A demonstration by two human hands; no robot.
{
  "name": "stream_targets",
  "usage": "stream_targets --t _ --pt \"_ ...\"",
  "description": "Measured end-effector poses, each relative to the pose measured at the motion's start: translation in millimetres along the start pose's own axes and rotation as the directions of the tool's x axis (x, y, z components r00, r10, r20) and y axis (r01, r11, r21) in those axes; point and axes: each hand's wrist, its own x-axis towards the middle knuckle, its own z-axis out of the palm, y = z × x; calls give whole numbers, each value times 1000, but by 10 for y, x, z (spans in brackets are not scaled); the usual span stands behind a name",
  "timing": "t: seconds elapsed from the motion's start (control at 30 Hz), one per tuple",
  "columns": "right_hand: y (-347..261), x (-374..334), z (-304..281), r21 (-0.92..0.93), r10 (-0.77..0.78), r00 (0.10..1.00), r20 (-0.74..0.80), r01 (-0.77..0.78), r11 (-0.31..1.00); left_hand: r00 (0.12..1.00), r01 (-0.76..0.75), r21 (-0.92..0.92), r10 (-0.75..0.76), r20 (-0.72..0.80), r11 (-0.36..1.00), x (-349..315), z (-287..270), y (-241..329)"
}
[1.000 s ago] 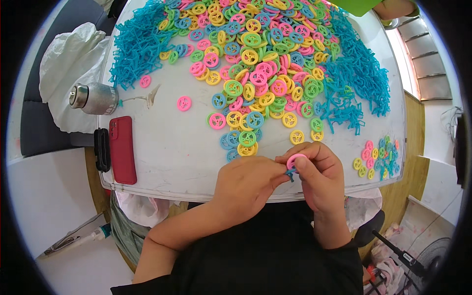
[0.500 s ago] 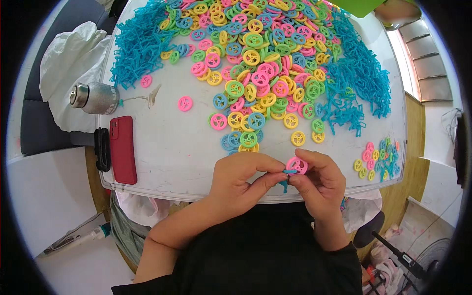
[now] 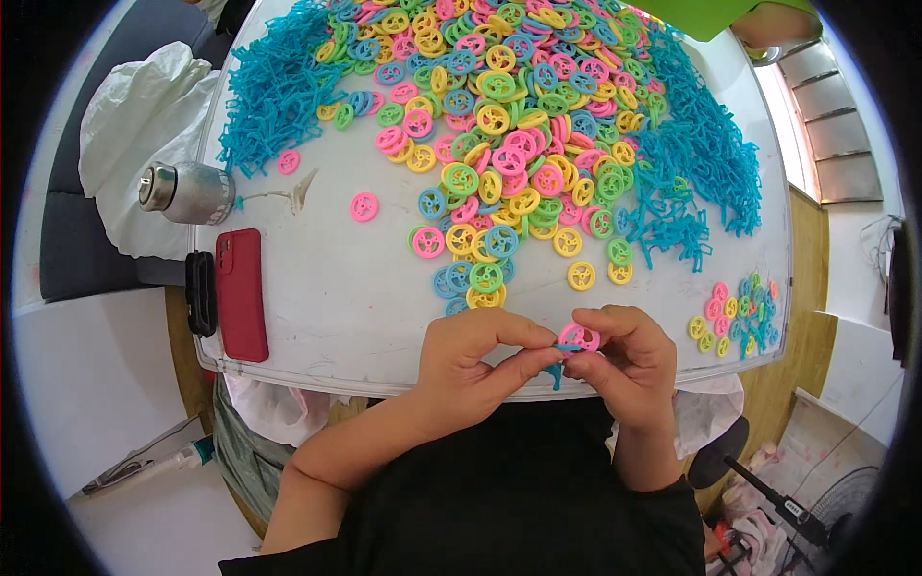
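At the table's near edge my two hands meet over a pink spoked plastic wheel (image 3: 593,336) and a small teal plastic piece (image 3: 555,376). Thumb and forefinger of my left hand (image 3: 463,363) pinch the teal piece, whose lower end hangs below the fingertips. My right hand (image 3: 632,370) grips the pink wheel between its thumb and fingers. Wheel and teal piece touch at the fingertips; whether they are joined is hidden. Just beyond my hands spreads a big heap of pink, yellow, green and blue wheels (image 3: 519,144).
Teal pieces are heaped at the far left (image 3: 274,91) and far right (image 3: 711,144). A small cluster of wheels and teal pieces (image 3: 744,317) lies near right. On the left are a red phone (image 3: 241,298), a black case (image 3: 201,293) and a metal bottle (image 3: 197,192). Another person's green sleeve (image 3: 706,17) shows far right.
My hands have dipped slightly toward me, still holding the pink wheel and teal piece. The other person's green sleeve has shifted at the far right.
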Motion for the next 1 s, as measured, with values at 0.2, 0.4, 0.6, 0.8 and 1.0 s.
stream_targets --t 0.2,0.4,0.6,0.8,1.0 --pt "-82 142 26 -640 -398 891 221 440 630 995 58 67 -52 -85 996 -14 27 -7" --pt "-122 75 48 464 313 944 101 -323 825 988 -146 271 154 -8 951 23 -23 44" --pt "-12 200 -18 -613 -439 888 139 425 666 994 92 187 -100 35 978 38 -57 121" --pt "-92 138 101 -648 -523 695 493 694 312 901 397 -367 -433 -18 841 110 -66 129" --pt "-112 106 30 -565 -570 703 425 698 440 894 447 -127 -438 94 885 97 -84 178"
